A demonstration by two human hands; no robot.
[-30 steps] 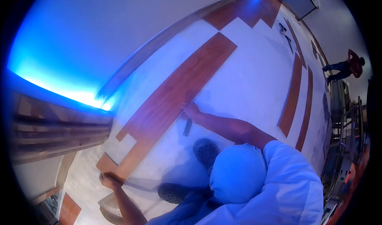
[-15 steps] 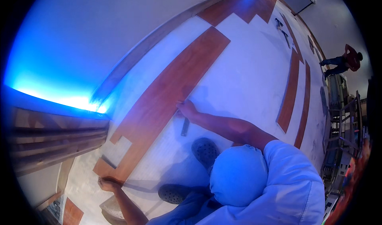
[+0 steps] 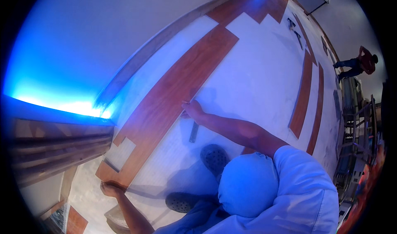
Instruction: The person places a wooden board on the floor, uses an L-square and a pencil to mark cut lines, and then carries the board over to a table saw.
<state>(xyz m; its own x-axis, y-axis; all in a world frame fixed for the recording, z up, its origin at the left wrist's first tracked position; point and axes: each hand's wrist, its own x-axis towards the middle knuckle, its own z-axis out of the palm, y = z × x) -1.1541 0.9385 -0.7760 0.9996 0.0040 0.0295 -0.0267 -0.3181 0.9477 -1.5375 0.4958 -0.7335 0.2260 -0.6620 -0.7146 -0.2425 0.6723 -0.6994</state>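
A long reddish-brown wood-look plank (image 3: 178, 81) with a notched near end lies diagonally over the white floor (image 3: 256, 68), its far end close against other brown planks (image 3: 269, 6). My left hand (image 3: 110, 188) grips the plank's near end at the lower left. My right hand (image 3: 191, 110) is closed on the plank's right-hand long edge, about midway along. Beside it, a narrow dark flat strip (image 3: 193, 132) lies on the floor, partly under the hand. My sandaled feet (image 3: 213, 159) are on the floor to the right of the plank.
Loose planks (image 3: 302, 101) lie at right, with dark hand tools (image 3: 297, 35) farther up. Another person (image 3: 359, 62) stands at the far right beside a metal rack (image 3: 353, 130). Wooden boards (image 3: 58, 143) and a wall with blue light (image 3: 58, 89) border the left.
The plank and both my hands have moved slightly toward the upper left. The plank's far end is nearer the planks at the top. The other person has shifted little.
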